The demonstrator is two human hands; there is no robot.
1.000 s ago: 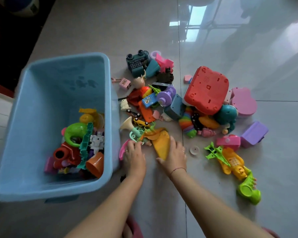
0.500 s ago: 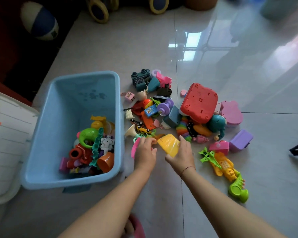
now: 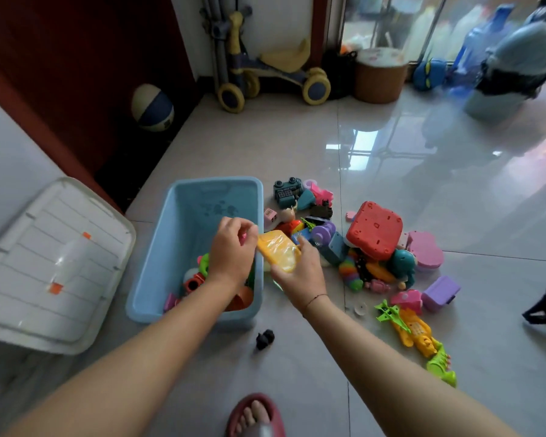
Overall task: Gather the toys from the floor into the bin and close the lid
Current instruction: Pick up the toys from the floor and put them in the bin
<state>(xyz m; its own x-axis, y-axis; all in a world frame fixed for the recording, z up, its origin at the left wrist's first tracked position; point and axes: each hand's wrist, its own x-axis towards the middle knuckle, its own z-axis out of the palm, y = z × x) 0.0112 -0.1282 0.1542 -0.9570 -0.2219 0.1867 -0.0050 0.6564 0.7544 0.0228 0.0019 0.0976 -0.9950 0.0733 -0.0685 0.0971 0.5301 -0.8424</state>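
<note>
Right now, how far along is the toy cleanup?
A few toys already lie in the blue bin. The right hand carries a yellow toy toward it; the left hand pinches something pink above it. Most of the pile remains, and the lid lies off.

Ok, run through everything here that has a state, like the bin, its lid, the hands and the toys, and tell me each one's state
Light blue plastic bin: open, partly filled with toys.
White ribbed lid: off, lying flat on the floor left of the bin.
Left hand: over the bin, closed on a small pink toy.
Right hand: holding a yellow flat plastic toy at the bin's right rim.
Red square toy: on the floor pile, tilted.
Small black toy: alone on the floor.
</note>
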